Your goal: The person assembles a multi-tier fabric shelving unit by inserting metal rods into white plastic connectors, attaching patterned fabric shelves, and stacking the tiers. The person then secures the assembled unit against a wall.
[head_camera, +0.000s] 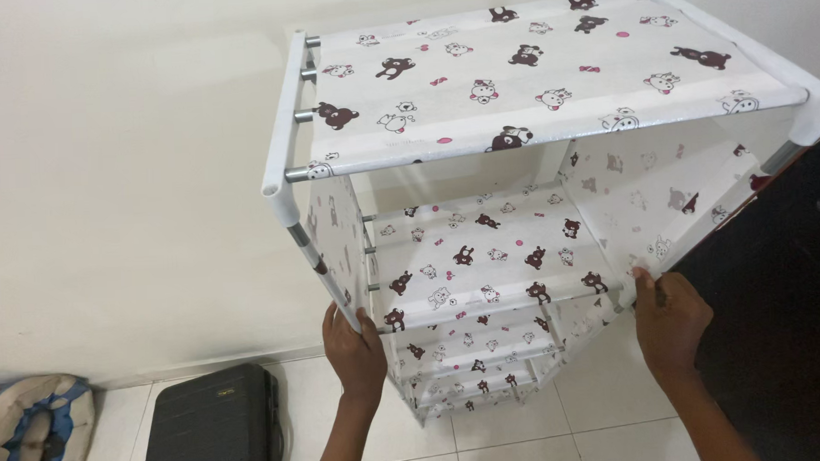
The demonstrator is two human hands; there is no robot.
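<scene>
Both hands are up on a fabric shelf rack (518,208), a tall unit with white cloth tiers printed with brown bears and pink dots, stretched over white plastic connectors and grey metal tubes. The rack fills the middle and upper right of the view, tipped so its top tier faces the camera and the lower tiers recede toward the floor.

The left hand (352,351) is closed around the rack's front left upright, fingers wrapped about the tube just below the second tier. The right hand (669,317) is clamped on the front right edge of that same tier, thumb pressed on the cloth, fingers curled underneath.

Below, a floor (607,405) of pale square tiles with thin grout lines. Behind the rack, a plain cream wall (126,177) meets the tiles at a low skirting. Against that wall on the floor lies a dark hard-shell suitcase (215,426), flat on its side, left of the forearm. Further left, in the corner of the view, sits a blue and white padded cushion (33,425). At the right edge, a dark cabinet front (786,317) stands just beside the rack.
</scene>
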